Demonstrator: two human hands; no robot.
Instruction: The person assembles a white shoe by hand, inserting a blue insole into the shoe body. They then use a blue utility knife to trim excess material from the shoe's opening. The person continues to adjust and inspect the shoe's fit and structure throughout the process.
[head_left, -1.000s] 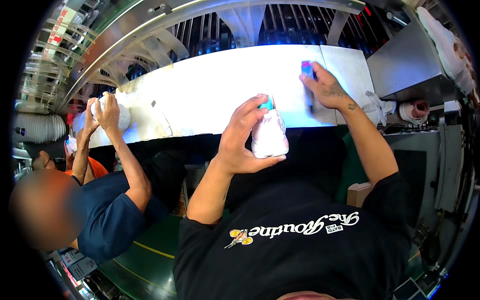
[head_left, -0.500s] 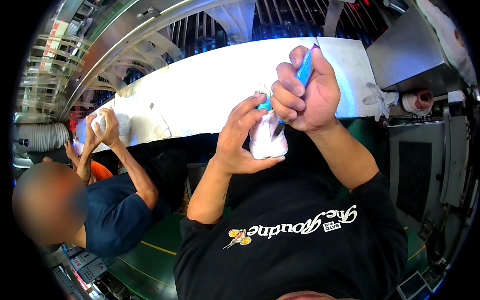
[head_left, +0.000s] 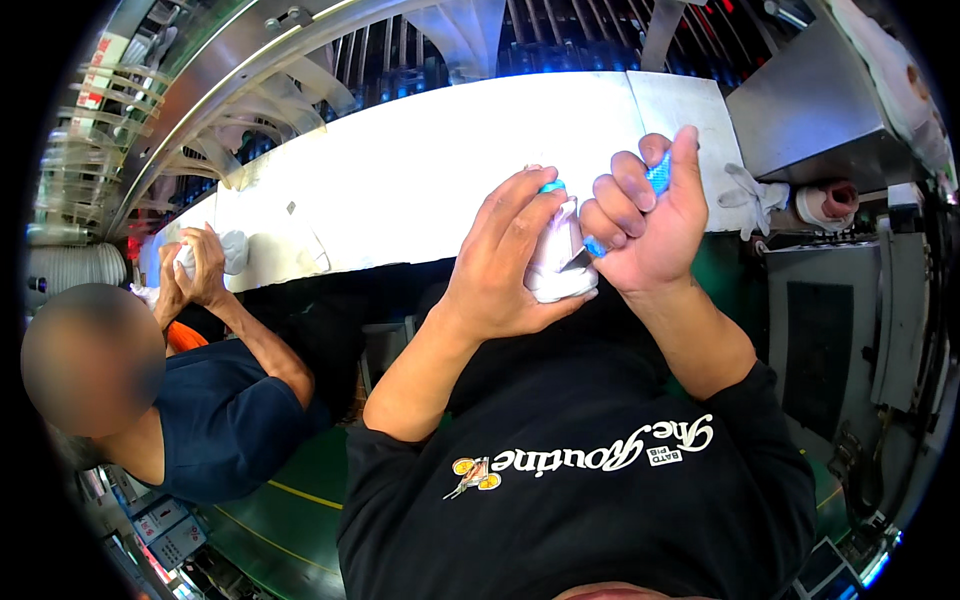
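Note:
My left hand (head_left: 510, 250) is closed around a white, shoe-shaped piece (head_left: 562, 265), thumb under its near end and fingers over its far end. A bit of bright blue (head_left: 552, 187) shows by the fingertips. My right hand (head_left: 650, 215), a fist with the thumb up, grips the blue textured handle (head_left: 658, 172) of a slim tool. Low in the fist, a dark, flat blade (head_left: 577, 260) reaches toward the right side of the white piece. Whether the blade touches it, I cannot tell. Both hands are raised at the near edge of the white worktable (head_left: 400, 170).
At the right end of the table lie a white glove (head_left: 752, 198) and a white shoe with a reddish inside (head_left: 828, 203). A metal box (head_left: 805, 115) stands behind them. To my left, a co-worker (head_left: 225, 400) handles a white piece. Metal machinery lines the back.
My right hand has moved down and to the right, and its tool has tilted. My left hand and the white piece have shifted slightly right and turned.

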